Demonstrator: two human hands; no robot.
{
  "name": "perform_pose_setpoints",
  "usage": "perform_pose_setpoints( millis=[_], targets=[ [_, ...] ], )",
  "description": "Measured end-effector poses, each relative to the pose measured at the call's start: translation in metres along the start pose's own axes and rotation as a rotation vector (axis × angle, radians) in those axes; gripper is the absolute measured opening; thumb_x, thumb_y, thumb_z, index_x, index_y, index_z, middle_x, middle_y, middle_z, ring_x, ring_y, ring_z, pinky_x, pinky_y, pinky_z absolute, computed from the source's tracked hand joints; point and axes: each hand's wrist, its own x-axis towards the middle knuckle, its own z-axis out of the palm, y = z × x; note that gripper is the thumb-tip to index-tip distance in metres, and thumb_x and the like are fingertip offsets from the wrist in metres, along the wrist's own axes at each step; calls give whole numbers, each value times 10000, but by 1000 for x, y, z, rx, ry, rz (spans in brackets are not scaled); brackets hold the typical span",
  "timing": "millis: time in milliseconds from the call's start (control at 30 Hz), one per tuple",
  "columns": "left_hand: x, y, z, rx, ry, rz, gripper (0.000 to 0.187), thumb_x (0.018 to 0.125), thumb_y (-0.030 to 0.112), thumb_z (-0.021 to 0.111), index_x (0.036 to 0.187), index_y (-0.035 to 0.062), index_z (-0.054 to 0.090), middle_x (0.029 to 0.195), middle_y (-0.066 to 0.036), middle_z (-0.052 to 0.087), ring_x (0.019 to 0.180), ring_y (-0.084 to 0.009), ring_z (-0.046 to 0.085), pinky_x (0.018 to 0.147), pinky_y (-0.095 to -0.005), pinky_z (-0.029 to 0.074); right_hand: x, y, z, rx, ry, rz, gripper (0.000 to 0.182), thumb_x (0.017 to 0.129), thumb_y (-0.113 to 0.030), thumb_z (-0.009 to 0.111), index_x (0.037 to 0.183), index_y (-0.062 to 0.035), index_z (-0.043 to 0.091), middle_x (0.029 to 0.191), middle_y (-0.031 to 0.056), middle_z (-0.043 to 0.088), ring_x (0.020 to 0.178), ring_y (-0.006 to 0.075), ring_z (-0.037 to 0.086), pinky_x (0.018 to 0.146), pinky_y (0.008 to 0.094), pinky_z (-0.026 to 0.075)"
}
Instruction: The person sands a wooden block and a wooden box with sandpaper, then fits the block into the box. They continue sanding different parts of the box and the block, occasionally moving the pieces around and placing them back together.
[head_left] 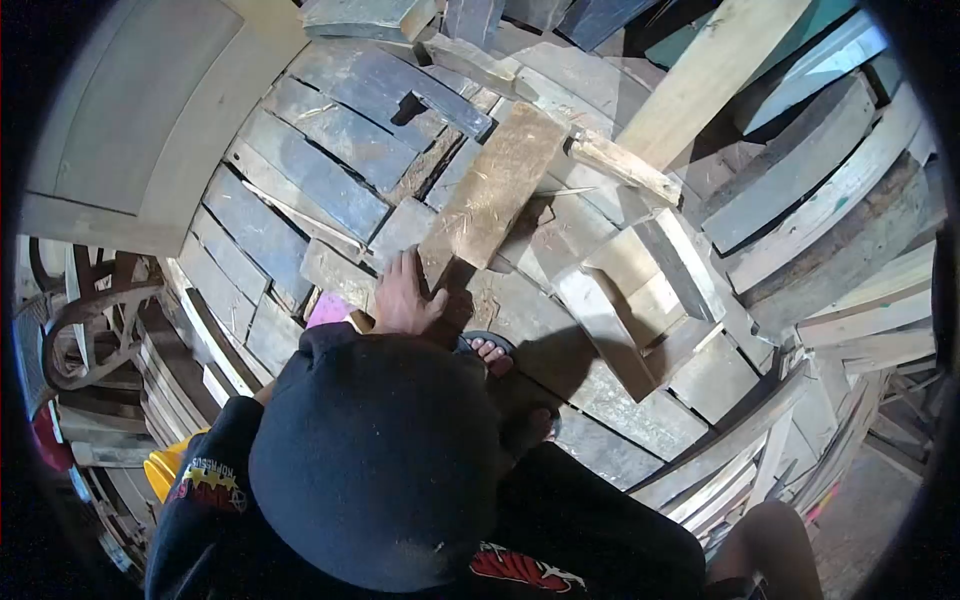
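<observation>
Nearest, the lower view is filled by a dark rounded cloth shape and dark clothing with red lettering. Just beyond, a sandalled foot is set on the plank floor, close to the hand, presumably for balance. The left hand is laid at the near end of a wooden board, its fingers pressed together and its thumb set apart, so that this end seems to be gripped and steadied between them; the undersides of the fingertips cannot be seen. The right hand cannot be made out. The board is slanted away over the planks. To its right, an open wooden frame is placed. Farther off, timbers are laid side by side, probably to save room, and a panelled door is seen at upper left
</observation>
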Motion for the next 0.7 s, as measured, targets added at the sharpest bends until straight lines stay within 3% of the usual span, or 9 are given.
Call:
perform_pose_setpoints(
  millis=[233, 367, 400, 467, 533, 700],
  targets=[
    [-1, -1, 2, -3, 13, 5, 889, 804, 384, 853, 1497, -24, 474, 1284, -284, 589, 1254, -510, 573, 1076, -575, 480, 4, 4, 9, 9, 24, 23, 363, 1034, -239, 761, 1284, 0, 653, 1135, 117, 675, 1033, 229, 656, 925, 353, 523],
    [0, -3, 3, -33, 43, 24, 925, 762, 434, 850, 1505, 11, 498, 1276, -253, 614, 1233, -485, 597, 1028, -594, 500, 1, 3, 5, 16, 54, 43, 373, 1036, -243, 758, 1293, 5, 650, 1145, 123, 677, 1046, 233, 658, 934, 357, 524],
    [-5, -10, 15, -1, 140, 67, 907, 767, 434, 846, 1497, 21, 501, 1273, -247, 610, 1240, -480, 596, 1032, -590, 499, 2, 2, 5, 17, 58, 46, 376, 1036, -244, 757, 1295, 6, 649, 1147, 125, 678, 1049, 234, 659, 936, 358, 524],
    [-3, -4, 1, -12, -37, 11, 1020, 844, 438, 848, 1578, -98, 387, 1427, -353, 547, 1304, -548, 556, 1119, -595, 469, 3, 2, 4, 23, 72, 49, 381, 1037, -246, 756, 1299, 9, 648, 1152, 128, 679, 1055, 236, 660, 941, 360, 524],
    [2, -2, -7, 4, -160, -53, 1014, 850, 440, 845, 1580, -94, 387, 1448, -352, 542, 1330, -543, 550, 1127, -583, 475, 1, 2, 3, 27, 82, 47, 387, 1038, -248, 754, 1303, 11, 647, 1157, 131, 681, 1061, 238, 661, 945, 362, 524],
    [0, 4, -9, 15, -104, -51, 960, 823, 406, 867, 1544, -55, 430, 1428, -306, 546, 1351, -500, 548, 1139, -559, 473, 2, 6, 2, 26, 112, 53, 400, 1040, -254, 751, 1314, 17, 643, 1170, 139, 684, 1077, 243, 663, 957, 367, 524]
  ],
)
